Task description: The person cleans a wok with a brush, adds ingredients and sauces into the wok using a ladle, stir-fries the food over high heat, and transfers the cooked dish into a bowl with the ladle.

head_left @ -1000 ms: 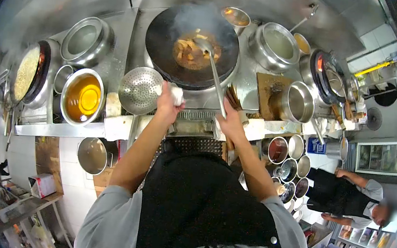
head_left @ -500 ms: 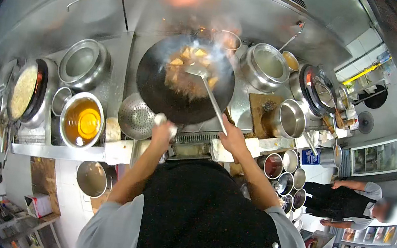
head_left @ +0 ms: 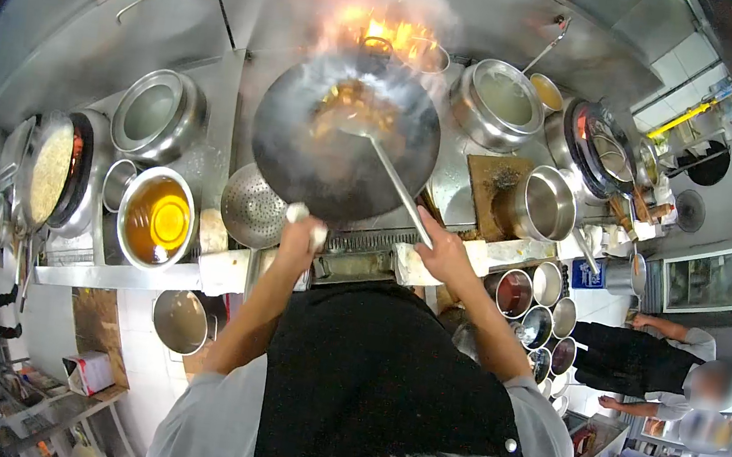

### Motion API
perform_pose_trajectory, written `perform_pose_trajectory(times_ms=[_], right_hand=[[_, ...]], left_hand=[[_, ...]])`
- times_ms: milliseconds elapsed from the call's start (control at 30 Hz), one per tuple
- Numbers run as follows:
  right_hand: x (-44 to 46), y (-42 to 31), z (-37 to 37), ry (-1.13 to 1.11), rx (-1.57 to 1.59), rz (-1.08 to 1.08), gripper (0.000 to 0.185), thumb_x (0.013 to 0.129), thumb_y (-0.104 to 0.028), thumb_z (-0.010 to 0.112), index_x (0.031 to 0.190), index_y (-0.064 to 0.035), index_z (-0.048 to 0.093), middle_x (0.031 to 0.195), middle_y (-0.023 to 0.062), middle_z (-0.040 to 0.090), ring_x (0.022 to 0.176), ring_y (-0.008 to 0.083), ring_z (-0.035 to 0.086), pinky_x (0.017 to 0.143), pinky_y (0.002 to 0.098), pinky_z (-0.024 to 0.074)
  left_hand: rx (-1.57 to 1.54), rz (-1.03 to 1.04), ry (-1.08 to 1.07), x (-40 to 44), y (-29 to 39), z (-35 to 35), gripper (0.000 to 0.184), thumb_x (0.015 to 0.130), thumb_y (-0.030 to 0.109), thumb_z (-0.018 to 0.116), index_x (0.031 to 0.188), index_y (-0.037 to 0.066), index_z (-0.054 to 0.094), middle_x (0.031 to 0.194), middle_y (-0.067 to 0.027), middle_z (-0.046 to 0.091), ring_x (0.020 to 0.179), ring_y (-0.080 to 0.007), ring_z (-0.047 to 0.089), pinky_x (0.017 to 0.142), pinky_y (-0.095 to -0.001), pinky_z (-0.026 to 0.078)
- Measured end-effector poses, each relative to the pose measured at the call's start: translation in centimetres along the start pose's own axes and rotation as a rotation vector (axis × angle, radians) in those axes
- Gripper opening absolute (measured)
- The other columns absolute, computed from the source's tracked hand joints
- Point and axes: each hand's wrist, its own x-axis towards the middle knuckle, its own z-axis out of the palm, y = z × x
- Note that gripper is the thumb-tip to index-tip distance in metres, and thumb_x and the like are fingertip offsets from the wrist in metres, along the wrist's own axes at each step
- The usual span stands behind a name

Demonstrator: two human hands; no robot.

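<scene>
The left hand squeezes a white cloth by the wok's near edge. The right hand wraps its fingers around a ladle reaching into the wok (the food inside looks blurry), and flames burn behind it.

Steel counter bearing pots, bowl, brown board

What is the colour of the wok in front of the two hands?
The wok is dark grey, nearly black, best seen in the head view.
</scene>
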Motion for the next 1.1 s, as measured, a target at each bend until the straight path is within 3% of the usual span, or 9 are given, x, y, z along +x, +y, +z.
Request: perform_pose_trajectory(times_ms=[67,133,200,233,367,433,467,867,1100], right_hand=[[-2.0,0.2,2.0,0.253,0.276,-0.146,0.080,0.088,-0.013,0.071,0.158,-0.0095,0.034,0.133,0.0278,0.062,0.119,0.0428,0.063,0.104,0.0405,0.0465],[-2.4,1.1,2.6,0.284,0.314,-0.180,0.079,0.088,-0.010,0.071,0.157,-0.0064,0.035,0.140,0.0250,0.059,0.122,0.0356,0.064,0.103,0.0391,0.0478],[-1.5,2.0,2.0,0.301,0.405,-0.129,0.077,0.088,-0.002,0.069,0.157,-0.0033,0.035,0.123,0.0160,0.067,0.079,0.0147,0.061,0.065,0.0297,0.0510],[-1.0,-0.3,-0.8,0.200,0.516,0.052,0.076,0.090,-0.004,0.068,0.157,-0.0041,0.034,0.096,0.0059,0.067,0.066,0.0077,0.052,0.055,0.0243,0.0440],[2.2,-1.7,-5.3,0.158,0.480,0.215,0.070,0.093,-0.012,0.068,0.156,-0.0038,0.037,0.091,0.0082,0.067,0.063,0.0131,0.057,0.059,0.0310,0.0503],[1.5,-1.7,-4.8,0.236,0.604,0.160,0.066,0.093,-0.009,0.065,0.155,-0.0053,0.040,0.079,0.0031,0.062,0.057,0.0112,0.053,0.055,0.0300,0.0469],[0.8,-1.8,-4.2,0.240,0.669,0.182,0.066,0.093,-0.007,0.064,0.155,-0.0094,0.042,0.071,-0.0006,0.058,0.053,0.0090,0.052,0.048,0.0282,0.0440],[1.7,-7.6,3.6,-0.704,2.326,0.404,0.046,0.106,-0.020,0.051,0.149,-0.0075,0.040,0.075,-0.0003,0.044,0.054,0.0067,0.045,0.043,0.0238,0.0375],[2.8,-4.4,1.5,-0.175,0.985,0.127,0.069,0.096,-0.004,0.059,0.160,-0.0099,0.031,0.071,0.0009,0.055,0.049,0.0106,0.051,0.044,0.0277,0.0440]], left_hand=[[-0.440,-0.457,0.166,-3.2,3.4,0.9,0.016,0.084,-0.002,0.061,0.097,0.007,0.056,0.073,-0.0079,0.057,0.056,-0.0216,0.059,0.042,-0.0352,0.044],[0.278,0.488,0.045,-3.5,1.6,0.6,0.013,0.085,0.001,0.059,0.095,0.009,0.054,0.071,-0.0062,0.056,0.054,-0.0205,0.057,0.041,-0.0328,0.041],[-0.595,-0.511,0.135,-1.1,10.7,2.3,0.009,0.087,0.007,0.060,0.093,0.010,0.054,0.069,-0.0047,0.055,0.053,-0.0187,0.055,0.040,-0.0318,0.039],[-0.644,-0.540,0.072,0.7,10.6,2.2,0.007,0.088,0.009,0.060,0.090,0.010,0.054,0.069,-0.0044,0.055,0.052,-0.0178,0.053,0.040,-0.0312,0.038],[-0.672,-0.510,0.002,2.8,11.1,2.7,0.005,0.088,0.012,0.061,0.090,0.010,0.057,0.069,-0.0055,0.056,0.053,-0.0185,0.054,0.041,-0.0314,0.040],[0.163,0.184,-0.039,2.7,3.3,1.6,0.011,0.087,0.009,0.059,0.099,0.008,0.059,0.069,-0.0054,0.057,0.058,-0.0202,0.057,0.045,-0.0334,0.045],[-0.191,-0.533,0.220,-2.5,16.1,4.5,0.024,0.088,0.002,0.057,0.112,0.004,0.058,0.076,-0.0061,0.059,0.067,-0.0208,0.061,0.054,-0.0359,0.050],[-0.415,-0.558,0.197,-4.2,15.2,-0.6,0.010,0.083,0.011,0.065,0.080,0.011,0.056,0.069,-0.0032,0.058,0.054,-0.0155,0.055,0.040,-0.0313,0.036],[-0.423,-0.500,0.136,1.3,10.7,1.1,0.011,0.087,0.013,0.064,0.081,0.011,0.055,0.063,-0.0033,0.055,0.047,-0.0172,0.051,0.037,-0.0312,0.036]])
